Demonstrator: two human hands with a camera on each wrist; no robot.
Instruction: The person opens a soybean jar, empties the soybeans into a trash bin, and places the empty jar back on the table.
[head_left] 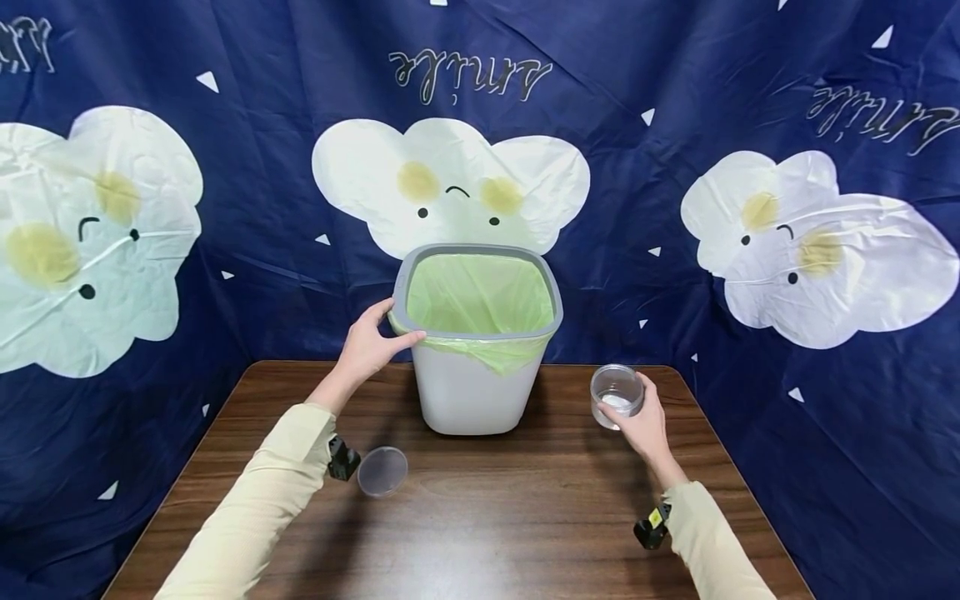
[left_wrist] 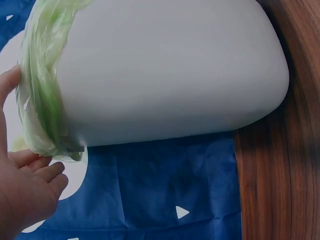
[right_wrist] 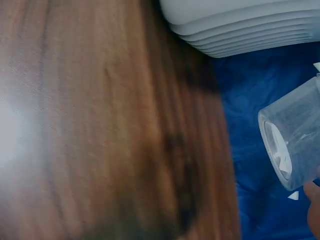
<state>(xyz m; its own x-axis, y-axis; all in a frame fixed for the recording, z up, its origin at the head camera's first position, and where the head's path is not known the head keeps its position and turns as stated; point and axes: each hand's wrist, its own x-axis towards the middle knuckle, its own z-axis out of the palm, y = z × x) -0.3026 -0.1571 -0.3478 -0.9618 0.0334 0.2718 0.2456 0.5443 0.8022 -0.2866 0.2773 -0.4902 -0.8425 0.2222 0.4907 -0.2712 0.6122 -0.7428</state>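
A light grey trash bin with a darker grey rim and a green liner bag stands upright at the back middle of the table. My left hand grips the rim's left front corner; in the left wrist view, its thumb and fingers touch the liner's folded edge. At the right, my right hand holds a clear round plastic jar, lidless and seemingly raised off the table. Something white shows at the jar's base in the right wrist view. A clear round lid lies flat near my left wrist.
The brown wooden table ends just behind the bin. A dark blue cloth with white clouds hangs at the back and both sides. Each wrist carries a small black camera.
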